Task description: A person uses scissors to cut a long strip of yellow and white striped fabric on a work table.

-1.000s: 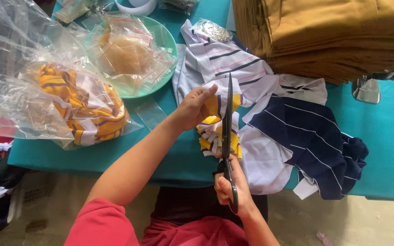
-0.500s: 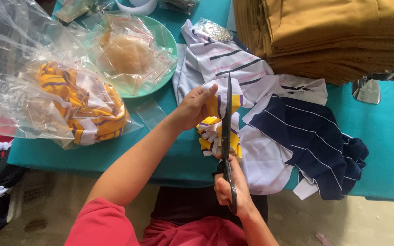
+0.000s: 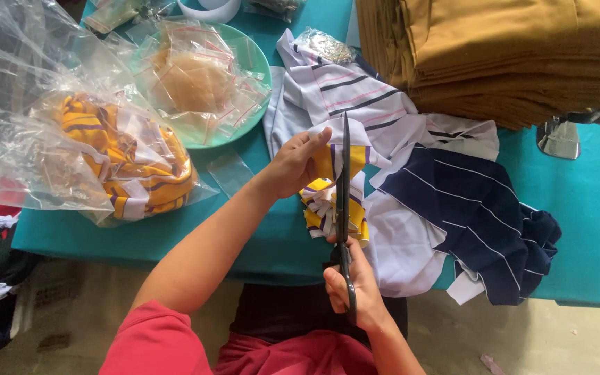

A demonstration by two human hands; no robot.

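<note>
- My left hand (image 3: 293, 167) pinches the yellow and white striped cloth (image 3: 328, 198) near its top edge, holding it flat so the layers stay together under the blades.
- My right hand (image 3: 354, 292) is closed around the handles of the scissors (image 3: 342, 201), whose long dark blades run up across the cloth.
- The cloth lies at the near edge of the teal table (image 3: 578, 201), close to my body, on top of white and navy striped pieces (image 3: 467, 215).
- A clear bag of yellow striped pieces (image 3: 126, 160) sits to my left, within reach.
- A stack of folded tan cloth (image 3: 508, 55) stands at the far right.
</note>
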